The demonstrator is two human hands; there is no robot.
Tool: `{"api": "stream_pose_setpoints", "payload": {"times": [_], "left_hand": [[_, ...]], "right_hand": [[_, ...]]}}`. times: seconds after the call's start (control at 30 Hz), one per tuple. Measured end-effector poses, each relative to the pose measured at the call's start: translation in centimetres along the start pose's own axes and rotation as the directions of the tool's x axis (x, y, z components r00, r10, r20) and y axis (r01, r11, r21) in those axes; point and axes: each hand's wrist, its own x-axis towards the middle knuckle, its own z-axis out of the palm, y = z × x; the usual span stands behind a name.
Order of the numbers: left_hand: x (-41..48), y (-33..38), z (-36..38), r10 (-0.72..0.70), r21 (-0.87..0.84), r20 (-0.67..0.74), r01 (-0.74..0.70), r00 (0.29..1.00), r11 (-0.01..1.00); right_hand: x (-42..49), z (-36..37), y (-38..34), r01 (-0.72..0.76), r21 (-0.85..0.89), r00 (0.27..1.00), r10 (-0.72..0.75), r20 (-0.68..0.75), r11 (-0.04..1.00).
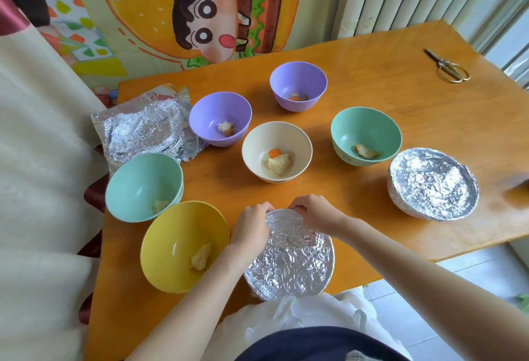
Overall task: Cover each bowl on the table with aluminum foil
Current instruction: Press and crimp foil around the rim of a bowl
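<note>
Now the left hand and right hand clamp curled fingers on the foil at its far edge.

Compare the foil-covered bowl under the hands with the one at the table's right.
The near foil-covered bowl is gripped at its far rim by the left hand and right hand; the right foil-covered bowl stands untouched. The near one sits at the front edge of the table; the right one sits beside a green bowl. Both wear crinkled foil across the whole top.
</note>
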Motion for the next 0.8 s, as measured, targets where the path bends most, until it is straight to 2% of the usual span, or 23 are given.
{"api": "stream_pose_setpoints", "payload": {"times": [0.17,0.37,0.53,0.67,0.8], "left_hand": [[0.0,0.0,-0.1,0.01,0.014,-0.004,-0.01,1.0,1.0],[-0.6,0.2,0.1,0.041,0.065,-0.01,-0.04,0.999,0.997],[-0.8,0.4,0.1,0.031,0.131,-0.006,-0.03,1.0,0.991],[-1.1,0.3,0.0,-0.003,0.097,-0.005,0.003,1.0,0.995],[-1.4,0.4,-0.1,-0.012,0.098,0.005,0.011,1.0,0.995]], "right_hand": [[0.0,0.1,-0.7,0.071,0.029,0.997,-0.072,0.041,0.997],[-0.2,0.2,-1.0,0.061,0.007,0.997,-0.062,0.04,0.998],[0.1,-0.4,-2.0,0.059,0.027,0.989,-0.062,0.138,0.998],[0.2,0.3,-2.4,0.037,-0.041,0.987,-0.03,0.156,0.998],[0.2,0.3,-2.7,0.093,-0.169,0.973,-0.054,0.222,0.981]]}}
